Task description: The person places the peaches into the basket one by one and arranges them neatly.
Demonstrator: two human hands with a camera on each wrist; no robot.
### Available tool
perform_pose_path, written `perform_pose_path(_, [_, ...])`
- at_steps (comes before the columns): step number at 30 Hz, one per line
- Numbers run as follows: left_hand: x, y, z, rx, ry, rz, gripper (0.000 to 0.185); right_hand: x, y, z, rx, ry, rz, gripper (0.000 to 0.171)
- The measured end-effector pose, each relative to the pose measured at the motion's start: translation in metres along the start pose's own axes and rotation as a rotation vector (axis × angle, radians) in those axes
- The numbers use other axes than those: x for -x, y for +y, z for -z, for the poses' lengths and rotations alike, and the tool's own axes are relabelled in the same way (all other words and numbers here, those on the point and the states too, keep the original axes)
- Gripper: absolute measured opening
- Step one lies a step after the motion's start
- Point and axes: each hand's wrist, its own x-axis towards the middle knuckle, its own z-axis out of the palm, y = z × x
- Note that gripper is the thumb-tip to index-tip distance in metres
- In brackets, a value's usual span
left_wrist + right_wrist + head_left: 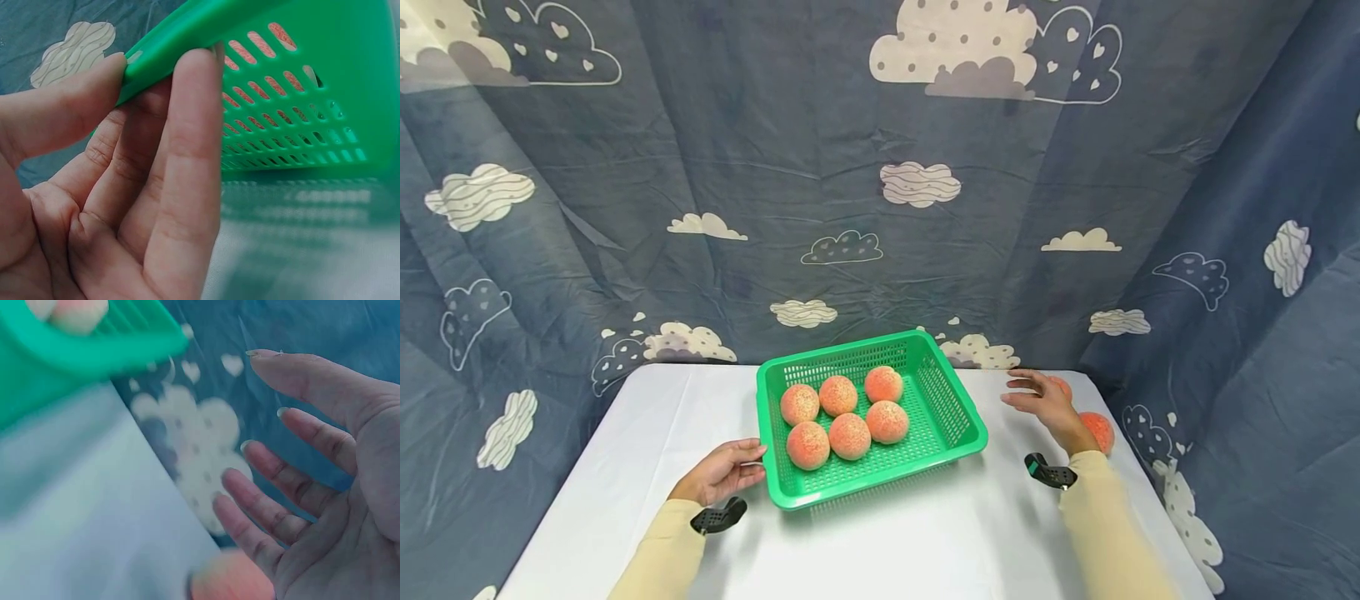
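A green plastic basket (928, 417) with slotted walls sits at an angle on the white table, holding several orange-pink peaches (850, 436). At its left side my left hand (724, 471) pinches the rim. The left wrist view shows the thumb on top of the basket's rim (187, 37) and the fingers beneath it. My right hand (1041, 400) is apart from the basket, to its right, with fingers spread and nothing in them. Two more peaches lie by that hand: one peach (1097, 431) beside the wrist, another (1062, 386) partly hidden behind the hand.
The white table (880, 550) ends at the back against a dark blue cloth (820, 167) printed with clouds, which also hangs along both sides. Black straps with small devices (1051, 472) are worn on both wrists.
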Motion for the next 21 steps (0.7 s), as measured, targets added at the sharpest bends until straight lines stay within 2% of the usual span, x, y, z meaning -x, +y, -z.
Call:
perform_pose_path(6, [-0.001,0.001,0.001,-0.006,-0.010,0.004,0.017,0.010,0.010,0.034,0.045,0.098,-0.068,0.071])
perform_pose_path(11, [-0.001,0.002,0.002,-0.005,-0.020,-0.011,0.015,0.008,0.020,0.058,0.062,0.183,-0.048,0.065])
perform_pose_path(13, [-0.001,0.002,0.002,-0.002,-0.023,-0.014,0.017,0.004,0.031,0.068,0.041,0.246,-0.053,0.062])
perform_pose_path(18, [-0.002,0.001,0.003,-0.008,-0.020,-0.009,0.021,0.007,0.052,0.082,0.051,0.370,-0.163,0.066])
perform_pose_path(21, [-0.003,0.000,0.004,-0.011,-0.019,-0.006,0.019,0.015,0.058,0.085,0.022,0.362,-0.224,0.075])
